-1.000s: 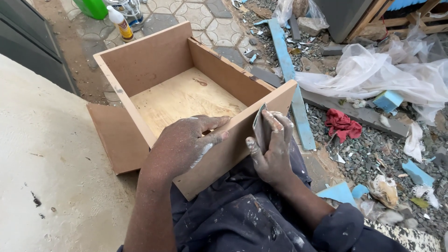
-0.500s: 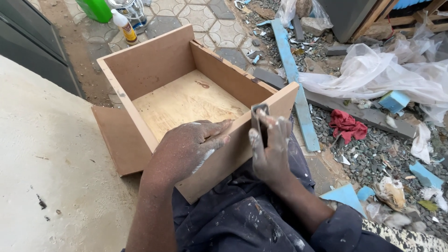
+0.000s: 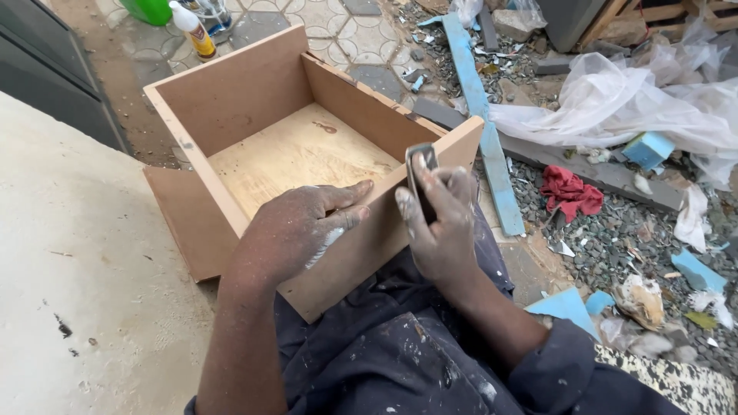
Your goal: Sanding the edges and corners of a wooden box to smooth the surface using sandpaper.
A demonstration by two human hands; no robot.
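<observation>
Lower centre: left hand (image 3: 296, 230), fingers together, flat on the near wall of an open wooden box (image 3: 254, 100). Right hand (image 3: 442, 223), fingers pinching a grey sanding pad (image 3: 421, 173) at that wall's top edge. Upper left: glue bottle (image 3: 192, 29). Right: red rag (image 3: 569, 192), plastic sheet (image 3: 615, 115).

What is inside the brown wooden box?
The wooden box looks empty: only its pale plywood bottom with a small dark stain shows. The near corner is hidden by the left hand resting on the front wall, so that spot cannot be checked.
</observation>
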